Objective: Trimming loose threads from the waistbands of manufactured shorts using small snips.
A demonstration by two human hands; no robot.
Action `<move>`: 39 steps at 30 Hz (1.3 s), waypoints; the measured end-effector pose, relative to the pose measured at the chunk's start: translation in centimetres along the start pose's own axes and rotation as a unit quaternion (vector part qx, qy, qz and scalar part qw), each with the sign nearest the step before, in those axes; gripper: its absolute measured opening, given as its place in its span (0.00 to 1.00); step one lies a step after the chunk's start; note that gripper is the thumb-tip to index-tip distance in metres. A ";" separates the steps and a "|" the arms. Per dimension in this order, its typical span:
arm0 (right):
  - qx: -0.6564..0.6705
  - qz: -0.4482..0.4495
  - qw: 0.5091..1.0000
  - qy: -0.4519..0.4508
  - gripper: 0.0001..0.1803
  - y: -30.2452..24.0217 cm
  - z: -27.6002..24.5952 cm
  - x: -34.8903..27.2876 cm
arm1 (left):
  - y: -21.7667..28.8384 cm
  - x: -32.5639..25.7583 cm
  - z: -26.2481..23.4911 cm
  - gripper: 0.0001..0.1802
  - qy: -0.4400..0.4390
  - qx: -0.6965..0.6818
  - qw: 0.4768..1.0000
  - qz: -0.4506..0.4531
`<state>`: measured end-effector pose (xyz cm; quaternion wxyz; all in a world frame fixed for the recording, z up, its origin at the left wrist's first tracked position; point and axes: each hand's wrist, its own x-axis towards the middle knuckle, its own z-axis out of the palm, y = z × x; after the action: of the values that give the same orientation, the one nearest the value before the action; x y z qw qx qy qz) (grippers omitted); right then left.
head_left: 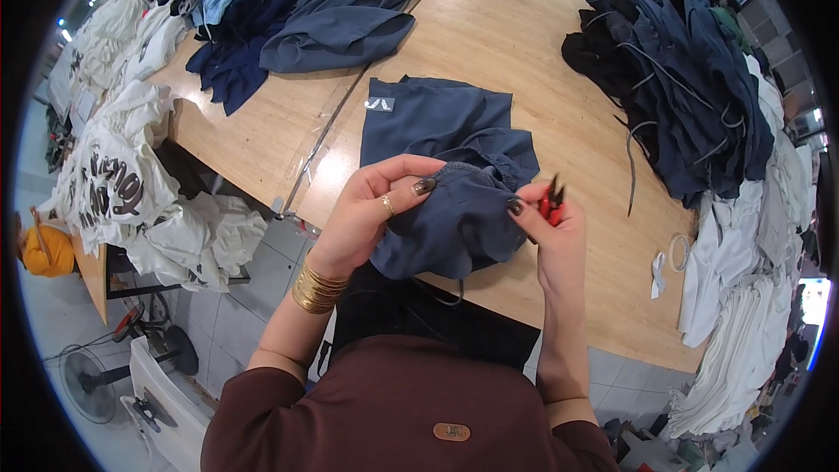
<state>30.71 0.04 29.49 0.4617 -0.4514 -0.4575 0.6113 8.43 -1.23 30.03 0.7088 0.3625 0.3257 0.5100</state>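
A pair of blue-grey shorts (454,223) with a gathered elastic waistband lies partly on the table and is partly lifted in front of me. My left hand (371,201) pinches the waistband between thumb and fingers. On the other side, my right hand (551,218) grips the fabric at the waistband's edge. Tucked in that same hand are small red-handled thread snips (551,208), their dark, slightly blurred tips pointing up. A pale logo patch (378,105) shows on the leg spread flat on the table. A cord end hangs below the bunched cloth.
Dark garments are heaped at the far left (336,31) and the right (690,96) of the wooden table (489,17). White garments (127,183) pile at left; white cloth (725,367) hangs at right. A tape roll (679,253) lies near the right edge. Another person (45,249) is at far left.
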 end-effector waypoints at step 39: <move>-0.174 -0.054 0.973 -0.140 0.04 -3.5 1.3 1.1 | 1.2 2.2 2.0 0.12 -0.126 0.390 0.912 0.010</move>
<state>29.77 1.50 32.97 0.3397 -0.4096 -0.6409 0.5533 10.06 0.74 31.92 0.5413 0.6741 0.4034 0.2997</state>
